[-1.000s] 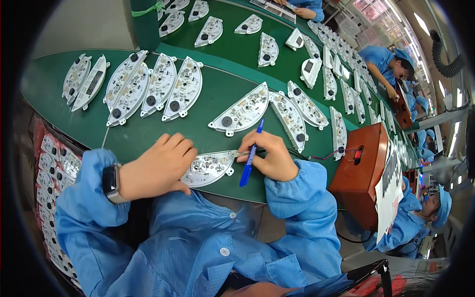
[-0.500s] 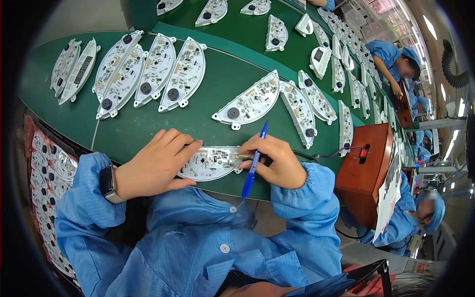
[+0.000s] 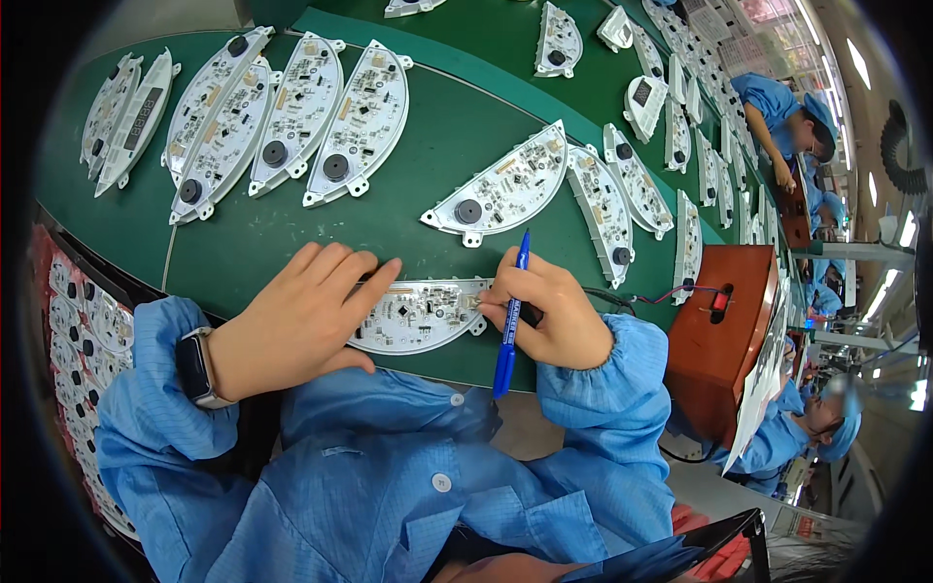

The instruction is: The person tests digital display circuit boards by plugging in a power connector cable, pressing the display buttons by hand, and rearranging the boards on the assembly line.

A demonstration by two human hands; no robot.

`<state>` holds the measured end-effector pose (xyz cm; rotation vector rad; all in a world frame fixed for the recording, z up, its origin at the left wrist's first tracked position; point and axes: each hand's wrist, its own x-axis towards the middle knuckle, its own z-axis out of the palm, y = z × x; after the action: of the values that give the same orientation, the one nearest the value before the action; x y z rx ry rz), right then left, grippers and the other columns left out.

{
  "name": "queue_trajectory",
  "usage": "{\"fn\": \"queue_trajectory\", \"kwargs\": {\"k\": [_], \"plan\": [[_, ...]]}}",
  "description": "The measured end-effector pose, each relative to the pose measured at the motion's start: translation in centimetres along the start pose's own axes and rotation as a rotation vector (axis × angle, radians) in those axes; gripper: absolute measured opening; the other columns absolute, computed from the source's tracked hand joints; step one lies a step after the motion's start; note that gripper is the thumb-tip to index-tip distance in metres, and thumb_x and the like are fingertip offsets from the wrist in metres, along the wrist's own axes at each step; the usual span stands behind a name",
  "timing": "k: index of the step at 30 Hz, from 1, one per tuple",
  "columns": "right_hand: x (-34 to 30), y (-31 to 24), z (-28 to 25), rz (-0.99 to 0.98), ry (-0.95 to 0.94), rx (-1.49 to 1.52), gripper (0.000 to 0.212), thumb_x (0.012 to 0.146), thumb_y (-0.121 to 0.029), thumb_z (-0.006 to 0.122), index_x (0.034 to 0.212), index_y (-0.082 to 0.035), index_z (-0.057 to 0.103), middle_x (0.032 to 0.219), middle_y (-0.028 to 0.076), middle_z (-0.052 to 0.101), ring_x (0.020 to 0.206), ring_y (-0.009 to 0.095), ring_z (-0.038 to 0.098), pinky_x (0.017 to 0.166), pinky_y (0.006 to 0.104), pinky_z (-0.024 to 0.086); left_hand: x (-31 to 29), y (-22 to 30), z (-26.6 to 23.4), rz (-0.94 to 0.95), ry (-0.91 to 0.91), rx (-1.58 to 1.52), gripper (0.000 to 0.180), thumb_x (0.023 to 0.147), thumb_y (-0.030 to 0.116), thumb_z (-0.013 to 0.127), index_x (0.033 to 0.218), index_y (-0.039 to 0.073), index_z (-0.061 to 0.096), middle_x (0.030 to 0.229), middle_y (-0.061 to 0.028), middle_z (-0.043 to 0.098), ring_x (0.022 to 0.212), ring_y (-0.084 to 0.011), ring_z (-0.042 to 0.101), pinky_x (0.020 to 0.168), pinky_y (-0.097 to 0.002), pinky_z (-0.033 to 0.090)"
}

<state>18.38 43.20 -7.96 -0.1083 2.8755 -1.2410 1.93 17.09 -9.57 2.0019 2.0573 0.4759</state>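
Note:
A half-moon white circuit board (image 3: 418,313) lies at the table's near edge, its straight side away from me. My left hand (image 3: 301,306) covers the board's left end, the forefinger at its far edge and the thumb at its curved near edge. In my right hand (image 3: 549,309) a blue marker pen (image 3: 510,325) is held slantwise. The thumb and fingertips of that hand are pinched at the board's right end, by a small connector. What they pinch there is mostly hidden. A dark cable (image 3: 607,293) runs from behind this hand.
Several similar boards (image 3: 360,121) with black round parts lie across the green table (image 3: 292,243). Rightward stands a brown box (image 3: 714,340) with a red switch and wires. More boards (image 3: 73,360) fill a container at lower left. People in blue (image 3: 777,117) work at far right.
The view has shifted slightly, so the boards at the back sit higher in it. My right fingertips have shifted a little at the connector. My left hand keeps its place on the board.

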Motion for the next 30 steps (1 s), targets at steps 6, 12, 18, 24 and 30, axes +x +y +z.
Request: {"fn": "queue_trajectory", "kwargs": {"k": [6,12,18,24,30], "plan": [[-0.1,0.8,0.6,-0.133,0.147,-0.057,0.028,0.08,-0.013,0.082,0.103,-0.004,0.068,0.089,0.014,0.067,0.079,0.033,0.066,0.068,0.0412,0.052,0.1,-0.8,-0.2,0.033,0.087,-0.127,0.076,0.078,0.031,0.082,0.138,-0.005,0.052,0.117,-0.0157,0.058,0.105,-0.032,0.054,0.095,-0.041,0.047],[-0.4,0.6,0.1,-0.224,0.258,0.018,0.075,0.065,-0.043,0.093,0.117,0.004,0.066,0.106,0.018,0.073,0.09,0.031,0.071,0.076,0.0374,0.056,-0.1,-1.6,0.2,-0.322,0.153,-1.0,0.033,0.1,0.021,0.065,0.122,-0.003,0.063,0.102,-0.0112,0.069,0.092,-0.0171,0.064,0.084,-0.0312,0.051],[-0.7,-0.2,1.1,-0.219,0.231,-0.172,0.074,0.065,-0.033,0.094,0.123,0.002,0.065,0.102,0.014,0.072,0.084,0.028,0.071,0.067,0.0364,0.057,-0.1,-1.5,1.3,-0.507,0.144,-1.385,0.034,0.109,0.025,0.051,0.119,-0.004,0.065,0.105,-0.0038,0.07,0.096,-0.0076,0.06,0.086,-0.0253,0.049],[-1.0,0.0,1.0,-0.309,0.289,-0.188,0.066,0.067,-0.026,0.093,0.119,0.005,0.067,0.094,0.016,0.071,0.074,0.028,0.07,0.061,0.0354,0.056,-0.3,-1.4,1.1,-0.438,0.152,-1.351,0.035,0.11,0.025,0.05,0.12,-0.004,0.065,0.108,-0.0061,0.071,0.098,-0.009,0.062,0.087,-0.0265,0.05],[-0.8,0.1,0.7,-0.332,0.271,-0.163,0.066,0.067,-0.025,0.093,0.119,0.006,0.067,0.092,0.015,0.07,0.071,0.027,0.069,0.059,0.0347,0.055,-0.3,-1.1,0.6,-0.419,0.163,-1.335,0.033,0.109,0.023,0.05,0.121,-0.004,0.065,0.109,-0.0073,0.071,0.098,-0.0098,0.062,0.087,-0.0269,0.05]]}}
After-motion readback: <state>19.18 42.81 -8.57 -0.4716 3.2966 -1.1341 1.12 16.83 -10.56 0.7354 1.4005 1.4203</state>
